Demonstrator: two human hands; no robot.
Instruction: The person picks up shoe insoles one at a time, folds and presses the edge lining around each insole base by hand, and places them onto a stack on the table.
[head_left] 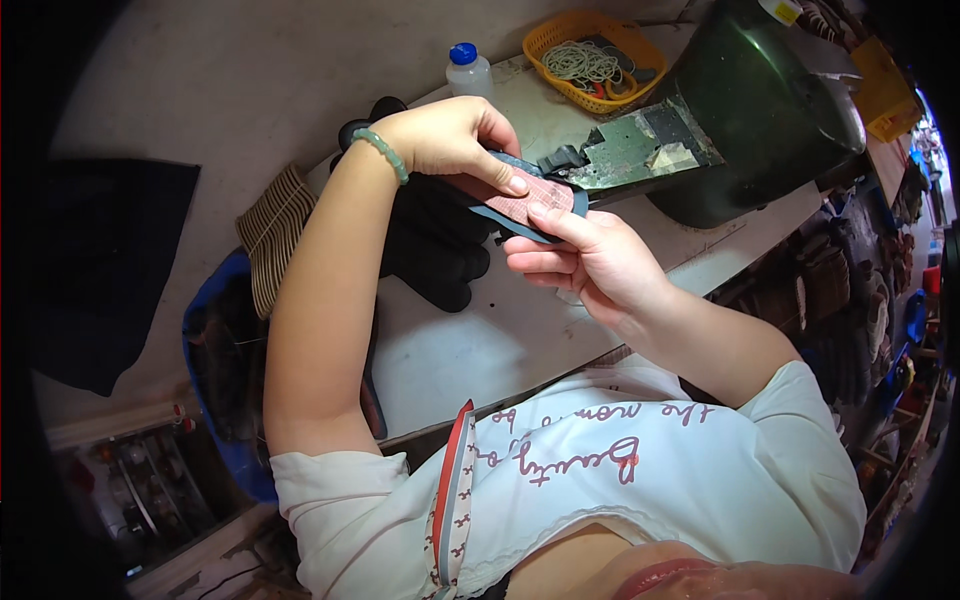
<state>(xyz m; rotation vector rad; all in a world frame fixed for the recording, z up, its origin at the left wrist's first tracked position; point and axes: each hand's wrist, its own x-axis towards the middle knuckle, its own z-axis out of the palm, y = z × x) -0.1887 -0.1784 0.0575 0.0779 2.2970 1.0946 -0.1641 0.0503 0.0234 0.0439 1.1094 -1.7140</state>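
a pinkish-red patterned piece (551, 196) with dark blue-grey edging is up in the air between both hands, over the white table and just beside the narrow arm of a green machine (740, 130). the left hand (448, 135), with a beaded bracelet (383, 155) at its wrist, pinches it with the thumb on top; the right hand (612, 258) pinches its nearer end between thumb and fingers, the other fingers loosely curled. the white table (430, 350) is marked with dark specks, and beyond it rises a pale, smudged wall (250, 60). black pieces (430, 240) lie heaped below the left wrist. a dark cloth (110, 260) hangs at far left; crowded shelves run down the right side. red script shows upside down on the white shirt (720, 480); a yellow label on the machine is too small to read. a yellow basket (545, 68) holds pale cord (580, 62) and an orange ring-shaped thing. near it stands a translucent bottle (469, 77) with a blue cap. a blue tub (193, 350) at left holds dark stuff, hard to make out.
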